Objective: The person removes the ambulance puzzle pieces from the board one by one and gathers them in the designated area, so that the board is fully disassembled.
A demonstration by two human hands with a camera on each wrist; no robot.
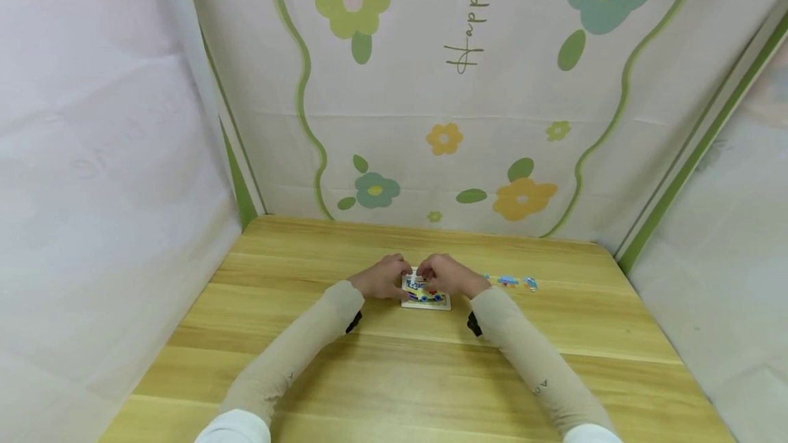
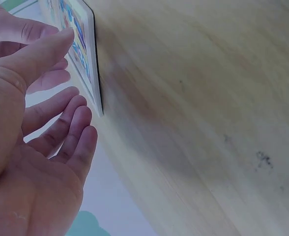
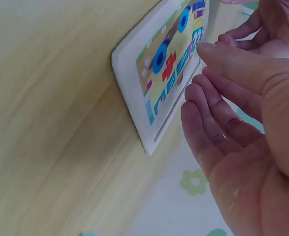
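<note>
A picture puzzle in a white tray (image 1: 425, 305) lies on the wooden table between both hands. Its picture is a yellow vehicle with blue wheels (image 3: 160, 56) and a red cross (image 3: 169, 67). My left hand (image 1: 383, 277) reaches over the tray's left side, fingers loosely bent and thumb tip close to the picture. From the right, my right hand (image 1: 449, 275) arches over the upper part, its thumb (image 3: 233, 61) overlapping the picture in the right wrist view. A gap shows between that thumb and the loosely bent fingers (image 3: 208, 110). Part of the picture is hidden behind the hands.
Small blue puzzle pieces (image 1: 507, 281) lie on the table (image 1: 394, 374) to the right of the right hand, near another piece (image 1: 531, 284). A flowered cloth (image 1: 394, 87) hangs behind the table's far edge, and pale cloth walls flank both sides.
</note>
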